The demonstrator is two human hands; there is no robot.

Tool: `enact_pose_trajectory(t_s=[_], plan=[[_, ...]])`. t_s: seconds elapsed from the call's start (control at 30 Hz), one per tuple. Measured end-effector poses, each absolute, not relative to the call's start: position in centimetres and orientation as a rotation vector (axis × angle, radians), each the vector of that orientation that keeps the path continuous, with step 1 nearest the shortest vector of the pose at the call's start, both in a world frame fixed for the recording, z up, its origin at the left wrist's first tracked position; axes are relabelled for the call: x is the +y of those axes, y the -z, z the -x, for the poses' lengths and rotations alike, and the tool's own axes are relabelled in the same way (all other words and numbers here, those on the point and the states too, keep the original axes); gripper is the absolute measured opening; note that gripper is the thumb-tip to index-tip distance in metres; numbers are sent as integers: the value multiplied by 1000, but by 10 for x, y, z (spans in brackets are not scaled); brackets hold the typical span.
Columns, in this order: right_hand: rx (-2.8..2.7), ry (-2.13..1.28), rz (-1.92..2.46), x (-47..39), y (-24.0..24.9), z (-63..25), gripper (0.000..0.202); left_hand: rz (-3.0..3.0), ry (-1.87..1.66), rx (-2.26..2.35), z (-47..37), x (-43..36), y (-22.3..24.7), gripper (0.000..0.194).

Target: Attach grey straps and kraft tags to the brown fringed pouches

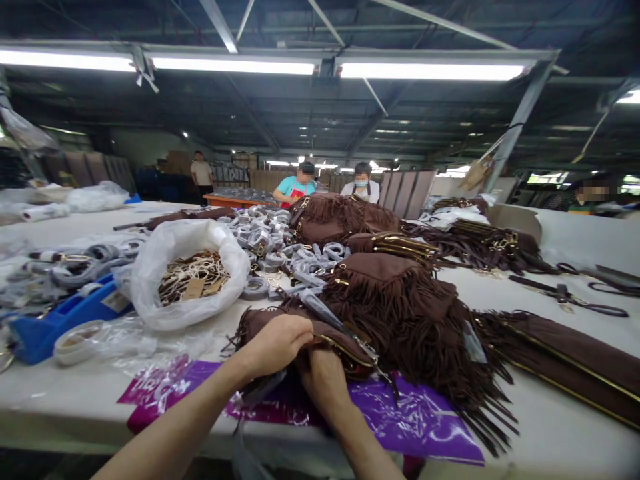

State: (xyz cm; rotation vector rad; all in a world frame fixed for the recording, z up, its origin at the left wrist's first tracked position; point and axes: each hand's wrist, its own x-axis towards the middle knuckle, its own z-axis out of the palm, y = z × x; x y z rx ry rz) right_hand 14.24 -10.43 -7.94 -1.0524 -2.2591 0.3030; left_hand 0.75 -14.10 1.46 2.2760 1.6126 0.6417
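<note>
A dark brown fringed handbag (345, 339) with a gold zipper lies on the near side of the table, its zipped mouth partly open. My left hand (284, 341) is closed on the upper edge of this bag, fingers bent at the zipper. Close beside it, my right hand (324, 379) reaches into or against the bag's opening, and its fingers are hidden there. A strap wrapped in grey plastic (325, 313) lies across the bag's top. Beneath bag and hands spreads a shiny purple plastic sheet (420, 420).
More brown fringed bags (390, 287) are piled just beyond. Left stands a white plastic bag (143, 280) of stringed tags, near a blue tape dispenser (60, 320). Wrapped straps (255, 230) cover the middle. Loose dark straps (565, 293) lie right. Two people (295, 187) work across the table.
</note>
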Motion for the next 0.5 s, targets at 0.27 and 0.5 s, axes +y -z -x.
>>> enact_pose_trajectory(t_s=[0.27,0.5], plan=[[-2507,-279,767,-100,67,-181,49,-1924,-782,1472,14,-150,1,30],[-2413,-273,1042,-87,77,-136,37,-1885,-851,1546,0,-135,9,30]])
